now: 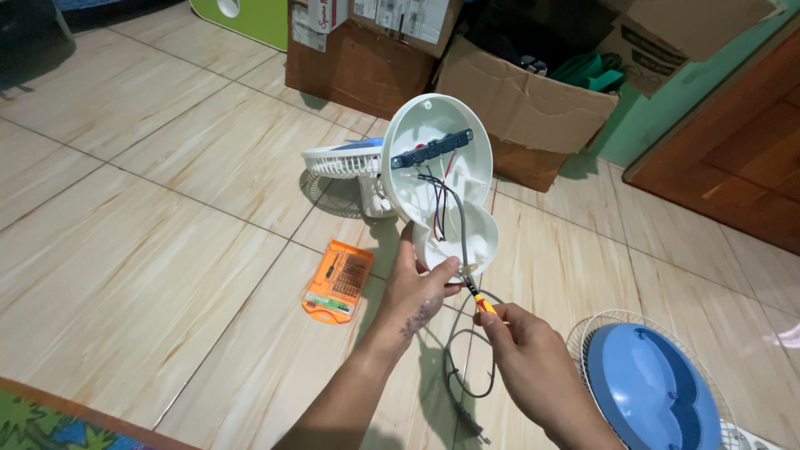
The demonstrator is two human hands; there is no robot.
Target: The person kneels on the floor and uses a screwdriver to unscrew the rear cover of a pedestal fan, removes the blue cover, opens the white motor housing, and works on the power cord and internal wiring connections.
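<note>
Head view: the left hand (pixel 419 293) grips the lower edge of an opened white fan base (pixel 437 179), held upright above the tiled floor (pixel 167 217). Right hand (pixel 529 358) pinches a small yellow-handled screwdriver (pixel 479 298) at its bottom edge. Step looks like working a screw; next needs a steady, seated tip.

White fan base (pixel 433 175), blue switch strip (pixel 432 150), orange bit case (pixel 338 282), grey cord (pixel 462 358), beige tiles (pixel 167 208).

Glossy white plastic fan base (pixel 433 167), glazed floor tiles (pixel 167 208)
</note>
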